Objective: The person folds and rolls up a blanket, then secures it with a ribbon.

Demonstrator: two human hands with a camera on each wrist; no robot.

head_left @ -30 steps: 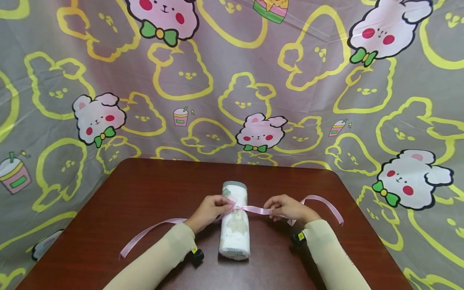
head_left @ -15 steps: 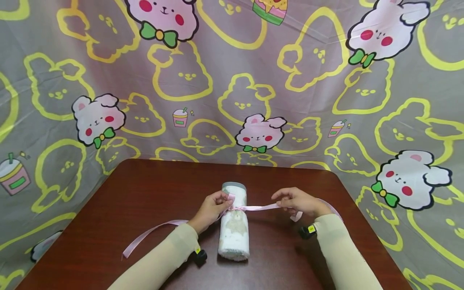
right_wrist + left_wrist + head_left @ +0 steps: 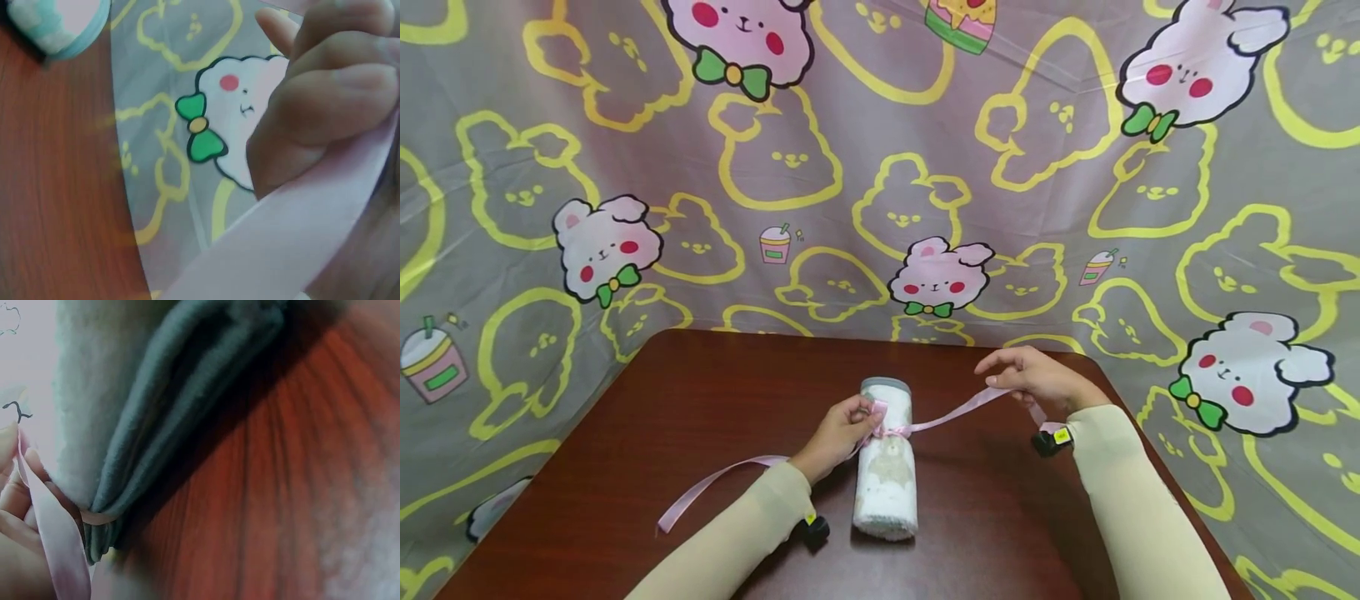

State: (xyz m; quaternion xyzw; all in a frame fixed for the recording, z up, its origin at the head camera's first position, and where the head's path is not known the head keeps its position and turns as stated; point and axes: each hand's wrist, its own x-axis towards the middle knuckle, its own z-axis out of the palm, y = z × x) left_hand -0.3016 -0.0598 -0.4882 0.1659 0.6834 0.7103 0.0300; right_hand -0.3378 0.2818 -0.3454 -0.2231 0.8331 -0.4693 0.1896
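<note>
A rolled white towel (image 3: 886,492) with beige patches and grey edges lies lengthwise on the brown table. Around its middle runs a pink ribbon (image 3: 958,412), crossed or knotted on top; which of the two I cannot tell. My left hand (image 3: 837,436) pinches a loop of the ribbon against the towel's left side. To the right, raised above the table, my right hand (image 3: 1037,379) holds the other length of ribbon and draws it slanting up from the towel. In the right wrist view the ribbon (image 3: 294,231) passes under curled fingers.
The dark brown table (image 3: 737,375) has rounded far corners. A grey curtain (image 3: 820,167) printed with rabbits and yellow outlines hangs close behind and beside it. One ribbon tail (image 3: 688,497) trails over the table at left. Black wrist cameras (image 3: 816,532) sit under both sleeves.
My right hand has moved right and upward with the ribbon, which now slants up instead of running nearly level. My left hand keeps its place, the loop standing a little higher.
</note>
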